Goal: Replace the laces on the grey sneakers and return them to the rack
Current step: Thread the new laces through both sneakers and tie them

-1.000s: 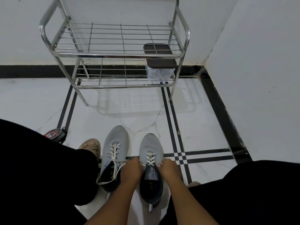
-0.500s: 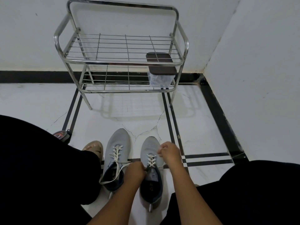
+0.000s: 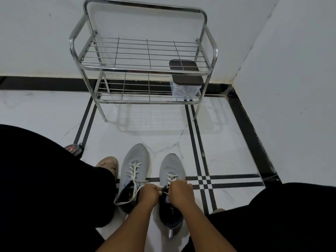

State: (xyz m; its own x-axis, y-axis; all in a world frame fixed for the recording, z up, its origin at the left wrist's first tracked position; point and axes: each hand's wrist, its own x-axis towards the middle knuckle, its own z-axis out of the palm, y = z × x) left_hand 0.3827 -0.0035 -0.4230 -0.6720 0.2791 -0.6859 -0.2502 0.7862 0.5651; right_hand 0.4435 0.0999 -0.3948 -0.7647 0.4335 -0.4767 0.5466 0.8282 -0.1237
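Observation:
Two grey sneakers stand side by side on the white floor, toes pointing away from me. The left sneaker [image 3: 134, 160] has a white lace [image 3: 133, 171] threaded through it, with a loose end trailing off its left side. Over the tongue of the right sneaker [image 3: 171, 166], my left hand [image 3: 149, 194] and my right hand [image 3: 179, 192] sit close together, each pinching an end of that shoe's white lace [image 3: 171, 178]. The chrome wire rack [image 3: 145, 70] stands against the wall beyond the shoes, both shelves bare of shoes.
A clear box with a dark lid [image 3: 185, 79] sits at the right end of the rack's lower shelf. A tan shoe [image 3: 108, 164] and a small black and red object [image 3: 73, 148] lie left of the sneakers. My black-clad knees flank the shoes; a wall stands on the right.
My right hand came back down from the toe side of the right sneaker and met my left hand over its tongue. The camera tilted up, showing more of the rack.

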